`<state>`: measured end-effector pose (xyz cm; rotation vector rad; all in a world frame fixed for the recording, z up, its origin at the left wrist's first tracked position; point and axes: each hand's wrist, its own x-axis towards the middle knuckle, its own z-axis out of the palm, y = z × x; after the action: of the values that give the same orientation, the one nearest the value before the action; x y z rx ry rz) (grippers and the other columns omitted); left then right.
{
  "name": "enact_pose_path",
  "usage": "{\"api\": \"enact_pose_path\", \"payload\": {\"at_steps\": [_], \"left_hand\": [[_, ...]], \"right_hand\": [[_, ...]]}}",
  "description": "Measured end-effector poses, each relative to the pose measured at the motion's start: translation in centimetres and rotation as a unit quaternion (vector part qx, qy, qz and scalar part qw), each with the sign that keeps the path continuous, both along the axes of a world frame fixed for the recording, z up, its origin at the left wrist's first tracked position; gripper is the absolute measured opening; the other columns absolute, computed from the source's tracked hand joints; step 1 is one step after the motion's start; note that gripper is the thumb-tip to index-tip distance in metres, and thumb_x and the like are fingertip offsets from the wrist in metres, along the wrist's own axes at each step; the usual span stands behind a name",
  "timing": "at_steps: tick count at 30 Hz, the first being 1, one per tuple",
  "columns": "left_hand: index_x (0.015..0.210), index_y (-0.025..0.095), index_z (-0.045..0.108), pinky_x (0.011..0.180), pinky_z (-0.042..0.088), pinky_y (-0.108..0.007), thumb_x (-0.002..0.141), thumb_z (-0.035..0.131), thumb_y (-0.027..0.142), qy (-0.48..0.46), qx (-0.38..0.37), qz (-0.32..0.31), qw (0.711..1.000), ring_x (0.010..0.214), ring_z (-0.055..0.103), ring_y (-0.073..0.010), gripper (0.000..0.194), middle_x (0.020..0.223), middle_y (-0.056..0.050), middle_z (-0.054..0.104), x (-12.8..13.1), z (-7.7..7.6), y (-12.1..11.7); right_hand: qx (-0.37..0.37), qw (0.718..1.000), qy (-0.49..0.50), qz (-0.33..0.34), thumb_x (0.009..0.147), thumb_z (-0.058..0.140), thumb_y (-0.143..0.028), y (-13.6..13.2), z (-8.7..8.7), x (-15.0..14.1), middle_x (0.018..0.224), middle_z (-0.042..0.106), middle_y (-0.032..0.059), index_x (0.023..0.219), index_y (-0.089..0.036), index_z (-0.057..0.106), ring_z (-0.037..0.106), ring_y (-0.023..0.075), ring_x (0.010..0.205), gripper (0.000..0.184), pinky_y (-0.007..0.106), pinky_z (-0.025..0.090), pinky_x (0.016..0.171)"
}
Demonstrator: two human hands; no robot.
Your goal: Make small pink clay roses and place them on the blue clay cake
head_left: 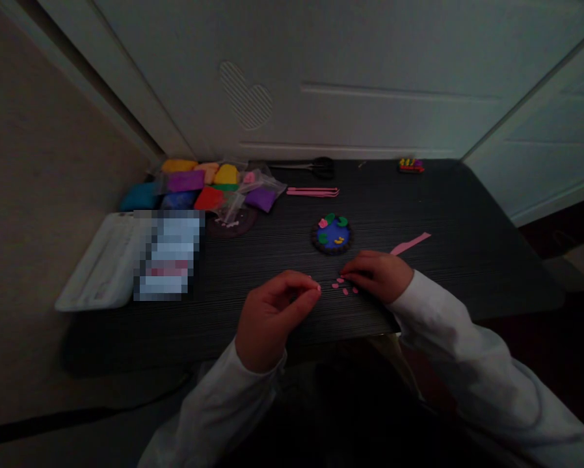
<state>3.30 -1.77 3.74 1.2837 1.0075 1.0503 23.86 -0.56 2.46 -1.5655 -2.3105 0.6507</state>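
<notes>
Between the thumb and forefinger of my left hand (275,315) is a tiny pink clay piece (318,288), held just above the table. My right hand (380,274) rests low on the tabletop, its fingertips pinched at one of several flat pink clay petals (345,292) scattered there. Just beyond both hands lies a round clay pond (331,234) with a dark beaded rim, blue middle, green lily pads, a pink flower and small yellow shapes. To the right of it, a flat pink clay strip (411,244) stretches past my right wrist.
Bags of coloured clay (185,182) crowd the back left, above a white plastic tray (101,260) and a blurred-out item. Pink modelling tools (313,192) and black-handled scissors (322,168) lie behind the pond. A small colourful object (411,166) sits at the back right against the white panel.
</notes>
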Motion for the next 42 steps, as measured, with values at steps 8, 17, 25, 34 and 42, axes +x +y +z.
{"api": "enact_pose_path", "payload": {"at_steps": [8, 17, 25, 34, 42], "left_hand": [[0.07, 0.018, 0.06, 0.061, 0.042, -0.024, 0.064, 0.06, 0.019, 0.02, -0.005, -0.006, 1.0, 0.065, 0.052, -0.0112, 0.005, 0.068, 0.0, 0.058, -0.1, 0.0, 0.0], [0.071, 0.018, 0.06, 0.062, 0.043, -0.024, 0.066, 0.059, 0.019, 0.016, -0.004, -0.011, 1.0, 0.067, 0.053, -0.0115, 0.005, 0.07, 0.0, 0.059, -0.2, -0.1, 0.2], [0.071, 0.02, 0.061, 0.068, 0.042, -0.026, 0.067, 0.058, 0.013, -0.041, 0.019, -0.064, 0.997, 0.073, 0.053, -0.012, 0.009, 0.071, 0.0, 0.059, 0.5, 1.4, -0.2], [0.072, 0.022, 0.062, 0.067, 0.04, -0.029, 0.067, 0.057, 0.011, -0.134, 0.014, -0.085, 0.987, 0.07, 0.05, -0.0125, 0.013, 0.069, 0.0, 0.055, 0.5, 2.1, -1.0], [0.072, 0.021, 0.062, 0.069, 0.039, -0.03, 0.067, 0.057, 0.008, -0.139, 0.032, -0.087, 0.986, 0.07, 0.05, -0.0127, 0.015, 0.069, 0.0, 0.055, 0.5, 2.0, -1.0]], "right_hand": [[0.009, 1.0, -0.018, 0.015, 0.077, 0.046, -0.022, -0.1, 0.3, -0.2, 0.084, 0.056, 0.0031, 0.088, -0.023, 0.061, 0.053, 0.0131, 0.076, 0.018, 0.025, 0.04, 0.066], [-0.013, 0.998, 0.052, -0.035, 0.069, 0.053, -0.021, 0.0, 0.6, 0.2, 0.07, 0.052, 0.0007, 0.075, -0.017, 0.059, 0.047, 0.0097, 0.061, 0.009, 0.023, 0.037, 0.057], [-0.115, 0.917, 0.364, -0.114, 0.071, 0.055, -0.026, -3.6, 5.0, -3.1, 0.069, 0.05, -0.0012, 0.074, -0.017, 0.054, 0.047, 0.0088, 0.061, 0.009, 0.023, 0.037, 0.054], [-0.097, 0.88, 0.439, -0.151, 0.071, 0.056, -0.021, -5.0, 7.2, -5.5, 0.067, 0.053, -0.0016, 0.072, -0.019, 0.056, 0.049, 0.01, 0.064, 0.002, 0.023, 0.039, 0.056], [-0.099, 0.882, 0.434, -0.156, 0.072, 0.055, -0.023, -5.2, 7.0, -5.8, 0.069, 0.052, -0.0012, 0.073, -0.019, 0.056, 0.049, 0.0104, 0.066, 0.004, 0.024, 0.038, 0.058]]}}
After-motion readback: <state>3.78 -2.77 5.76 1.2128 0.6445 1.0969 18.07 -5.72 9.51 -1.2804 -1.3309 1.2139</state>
